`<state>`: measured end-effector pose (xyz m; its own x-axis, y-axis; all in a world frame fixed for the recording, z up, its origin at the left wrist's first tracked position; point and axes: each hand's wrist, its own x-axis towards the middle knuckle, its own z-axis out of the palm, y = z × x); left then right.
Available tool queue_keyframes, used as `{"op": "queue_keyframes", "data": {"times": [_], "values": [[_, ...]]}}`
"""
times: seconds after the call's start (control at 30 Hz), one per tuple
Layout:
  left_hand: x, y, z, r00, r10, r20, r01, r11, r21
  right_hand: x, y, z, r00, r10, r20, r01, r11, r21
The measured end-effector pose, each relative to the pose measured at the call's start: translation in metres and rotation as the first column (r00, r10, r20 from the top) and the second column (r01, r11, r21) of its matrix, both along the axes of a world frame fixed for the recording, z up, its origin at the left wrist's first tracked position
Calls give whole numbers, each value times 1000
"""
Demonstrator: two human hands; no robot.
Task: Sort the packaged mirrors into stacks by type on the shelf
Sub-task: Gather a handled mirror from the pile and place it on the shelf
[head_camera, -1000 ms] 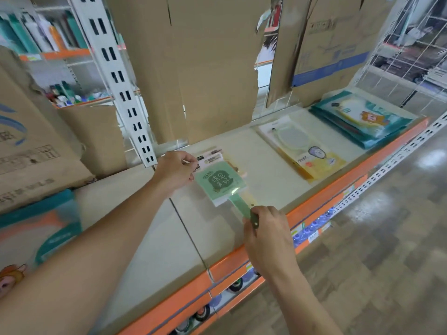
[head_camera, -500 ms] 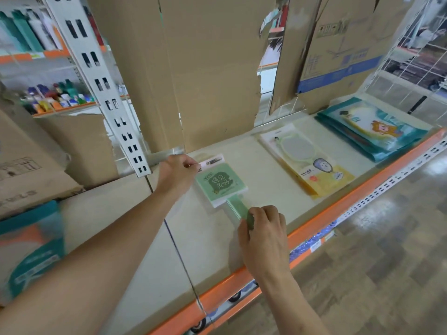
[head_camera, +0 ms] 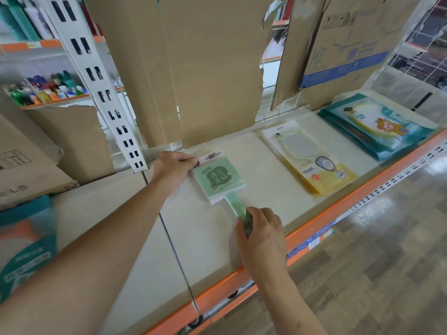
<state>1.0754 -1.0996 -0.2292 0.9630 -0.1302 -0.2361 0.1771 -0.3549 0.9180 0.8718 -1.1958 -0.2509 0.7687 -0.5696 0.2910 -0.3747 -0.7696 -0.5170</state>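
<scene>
Both hands pinch the green mirror (head_camera: 219, 181) on the shelf (head_camera: 266, 189): left hand (head_camera: 173, 169) at its 11 o'clock corner, right hand (head_camera: 262, 234) on its 5 o'clock handle.

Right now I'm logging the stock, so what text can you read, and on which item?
"遇见美好": large characters on the green square mirror pack.
Header tag above it: too blurred.
Yellow mirror pack: print too small.
Teal packs: lettering blurred.
Cardboard box: print unreadable.
</scene>
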Motion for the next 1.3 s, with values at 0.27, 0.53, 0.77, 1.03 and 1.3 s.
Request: {"op": "queue_keyframes", "data": {"times": [0.27, 0.53, 0.77, 1.03, 1.3], "values": [[1, 2, 0, 998, 16, -59, -22, 994, -103, 0, 1, 1, 1000, -1, 11, 1, 1000, -2], [-15, 11, 11, 995, -41, 88, 32, 995, 98, -4, 0, 13, 994, 29, -101, -18, 994, 105], [-20, 60, 34, 980, -94, 176, 56, 976, 210, -6, 26, 31, 991, -96, -90, 90, 994, -66], [-14, 171, 60, 962, -33, 269, -47, 958, 283, 11, 91, 55, 997, 60, -54, -57, 997, 52], [-38, 312, 85, 947, 15, 320, -163, 882, 442, 37, 185, 67, 960, 279, 22, -280, 955, 96]]}}
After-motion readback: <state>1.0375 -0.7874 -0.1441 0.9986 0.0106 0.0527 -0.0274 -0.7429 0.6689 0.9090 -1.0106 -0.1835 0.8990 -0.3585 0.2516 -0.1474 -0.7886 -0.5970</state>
